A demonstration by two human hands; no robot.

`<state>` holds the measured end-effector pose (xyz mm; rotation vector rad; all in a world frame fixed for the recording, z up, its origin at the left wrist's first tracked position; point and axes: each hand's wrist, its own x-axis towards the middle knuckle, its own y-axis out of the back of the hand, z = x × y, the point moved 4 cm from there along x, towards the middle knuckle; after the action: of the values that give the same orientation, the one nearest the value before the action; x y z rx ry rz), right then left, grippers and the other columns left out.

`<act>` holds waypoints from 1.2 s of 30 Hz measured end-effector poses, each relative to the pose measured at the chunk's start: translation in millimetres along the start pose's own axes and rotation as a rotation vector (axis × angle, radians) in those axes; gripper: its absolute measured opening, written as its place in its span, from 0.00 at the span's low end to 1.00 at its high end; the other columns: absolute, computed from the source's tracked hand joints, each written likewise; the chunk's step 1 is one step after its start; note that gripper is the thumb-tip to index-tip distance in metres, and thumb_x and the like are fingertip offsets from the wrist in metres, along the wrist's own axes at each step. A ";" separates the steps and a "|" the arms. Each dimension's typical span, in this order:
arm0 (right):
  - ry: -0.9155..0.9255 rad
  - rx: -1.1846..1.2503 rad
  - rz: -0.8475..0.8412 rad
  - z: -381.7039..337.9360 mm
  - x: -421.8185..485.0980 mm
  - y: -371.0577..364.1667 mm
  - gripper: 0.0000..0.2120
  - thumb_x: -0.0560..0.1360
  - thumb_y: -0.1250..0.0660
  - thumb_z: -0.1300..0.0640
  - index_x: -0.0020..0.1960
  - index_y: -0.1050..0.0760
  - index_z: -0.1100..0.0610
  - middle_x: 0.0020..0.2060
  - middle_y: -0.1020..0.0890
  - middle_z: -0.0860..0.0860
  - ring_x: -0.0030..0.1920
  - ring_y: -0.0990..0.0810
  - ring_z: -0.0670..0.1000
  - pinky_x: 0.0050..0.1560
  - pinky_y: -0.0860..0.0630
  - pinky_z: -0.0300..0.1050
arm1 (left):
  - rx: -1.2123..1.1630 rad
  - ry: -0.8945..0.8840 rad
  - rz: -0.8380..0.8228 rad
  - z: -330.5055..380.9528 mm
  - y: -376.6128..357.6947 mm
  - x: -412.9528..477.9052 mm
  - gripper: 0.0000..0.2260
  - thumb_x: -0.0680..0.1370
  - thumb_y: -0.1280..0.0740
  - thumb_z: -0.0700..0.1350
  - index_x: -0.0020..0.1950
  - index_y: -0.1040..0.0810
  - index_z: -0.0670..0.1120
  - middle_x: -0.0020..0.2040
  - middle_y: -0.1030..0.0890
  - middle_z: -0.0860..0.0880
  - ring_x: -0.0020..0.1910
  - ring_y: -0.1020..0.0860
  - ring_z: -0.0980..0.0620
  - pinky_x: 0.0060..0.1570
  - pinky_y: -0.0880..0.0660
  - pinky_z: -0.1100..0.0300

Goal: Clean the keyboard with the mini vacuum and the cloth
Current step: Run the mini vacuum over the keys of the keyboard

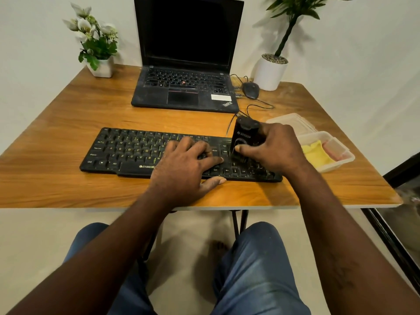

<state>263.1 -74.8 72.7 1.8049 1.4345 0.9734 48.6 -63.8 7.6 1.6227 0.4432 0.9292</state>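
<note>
**Head view, one entry.**

- Worktop (68, 123): wooden, seen from the seated side.
- Keyboard (127, 153): black, flat at centre, long axis running 9 to 3 o'clock.
- Mini vacuum (246, 137): black, upright, nozzle down on the keys at the keyboard's 3 o'clock end.
- Right grip (277, 148): bare hand, fingers wrapped round the mini vacuum, thumb on its front face.
- Left grip (184, 164): released, fingers spread flat on the keys right of centre. The thumb lies at the keyboard's 6 o'clock edge, steadying it.
- Cloth (317, 153): yellow, folded in a clear container (341, 160) just beside the keyboard at 3 o'clock.
- Laptop (186, 87): open, screen dark, at 12 o'clock.
- Mouse (251, 90): at 1 o'clock, with its cable looping behind the vacuum.

**Progress (judged):** the vacuuming stage is in hand at the 3 o'clock key block. How many keys are already covered cannot be told. The cloth sits untouched, so the wipe remains.

**Edges and room:**
- The keyboard's near edge runs close to the worktop's 6 o'clock lip.
- The container crowds the 3 o'clock end, near the worktop's side edge.
- The loose cable lies just behind at 12 o'clock.
- Bare wood lies toward 9 o'clock and in the strip between keyboard and laptop.
</note>
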 end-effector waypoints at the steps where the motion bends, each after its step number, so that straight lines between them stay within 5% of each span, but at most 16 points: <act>1: 0.015 0.039 -0.078 -2.1 -1.4 -1.5 0.17 0.68 0.18 0.46 0.55 0.18 0.44 0.43 0.16 0.40 0.43 0.16 0.43 0.40 0.21 0.37 | -0.001 0.002 -0.003 0.0 0.3 0.2 0.29 0.79 0.48 0.73 0.73 0.26 0.60 0.66 0.26 0.50 0.62 0.31 0.47 0.58 0.32 0.47; 3: 0.027 0.057 -0.149 -2.9 -3.5 -2.0 0.16 0.68 0.18 0.47 0.54 0.17 0.44 0.42 0.15 0.40 0.44 0.15 0.43 0.40 0.20 0.37 | -0.009 0.006 -0.013 -0.5 0.8 0.8 0.30 0.79 0.49 0.73 0.73 0.27 0.60 0.66 0.26 0.50 0.63 0.31 0.47 0.59 0.32 0.47; 6: -0.011 -0.044 0.058 4.9 -1.5 9.3 0.23 0.69 0.19 0.43 0.60 0.17 0.51 0.48 0.13 0.48 0.48 0.16 0.48 0.45 0.18 0.46 | -0.006 0.004 -0.015 0.3 1.0 0.2 0.30 0.79 0.48 0.73 0.74 0.27 0.61 0.66 0.26 0.51 0.63 0.31 0.47 0.60 0.31 0.46; 10: 0.017 0.086 -0.150 4.4 -10.1 2.3 0.19 0.67 0.18 0.48 0.56 0.17 0.45 0.45 0.15 0.42 0.46 0.15 0.44 0.44 0.18 0.40 | -0.008 0.009 -0.017 -0.2 0.4 0.7 0.30 0.78 0.48 0.73 0.74 0.27 0.61 0.66 0.26 0.51 0.63 0.32 0.48 0.60 0.32 0.47; 13: -0.006 0.037 -0.025 10.1 -10.5 10.2 0.22 0.68 0.18 0.45 0.58 0.17 0.50 0.45 0.15 0.44 0.46 0.16 0.45 0.44 0.19 0.41 | -0.005 0.010 -0.030 0.1 0.2 0.9 0.30 0.78 0.49 0.74 0.75 0.29 0.62 0.67 0.27 0.52 0.64 0.32 0.48 0.61 0.32 0.46; 18: 0.025 0.084 -0.201 3.7 -20.4 11.5 0.16 0.67 0.17 0.49 0.51 0.19 0.41 0.45 0.15 0.42 0.46 0.16 0.42 0.46 0.17 0.41 | -0.008 0.016 -0.031 -0.1 0.2 0.5 0.29 0.78 0.48 0.74 0.74 0.29 0.62 0.67 0.27 0.51 0.65 0.32 0.47 0.62 0.32 0.46; 23: -0.056 -0.060 -0.196 9.5 -19.0 28.3 0.24 0.66 0.18 0.46 0.59 0.18 0.52 0.45 0.15 0.48 0.45 0.17 0.47 0.42 0.19 0.44 | -0.011 0.016 -0.027 -0.2 0.8 0.8 0.30 0.78 0.49 0.74 0.75 0.29 0.62 0.68 0.27 0.51 0.65 0.32 0.47 0.62 0.33 0.45; 32: -0.145 0.063 0.095 21.0 -61.4 17.7 0.21 0.70 0.21 0.44 0.58 0.16 0.52 0.45 0.14 0.46 0.43 0.18 0.39 0.39 0.24 0.39 | -0.023 0.019 -0.019 0.7 2.8 -0.5 0.30 0.78 0.50 0.74 0.75 0.29 0.62 0.68 0.27 0.51 0.65 0.33 0.47 0.61 0.33 0.45; 36: -0.178 0.167 -0.003 24.5 -79.5 15.9 0.16 0.68 0.19 0.46 0.53 0.15 0.49 0.43 0.13 0.44 0.43 0.15 0.42 0.40 0.20 0.40 | -0.022 0.017 -0.004 -0.1 1.5 -0.1 0.29 0.79 0.48 0.73 0.74 0.28 0.62 0.67 0.27 0.52 0.64 0.32 0.48 0.61 0.33 0.46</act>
<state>281.3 -156.6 59.8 1.9544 1.4415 0.6882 48.1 -64.2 9.0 1.5944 0.4462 0.9427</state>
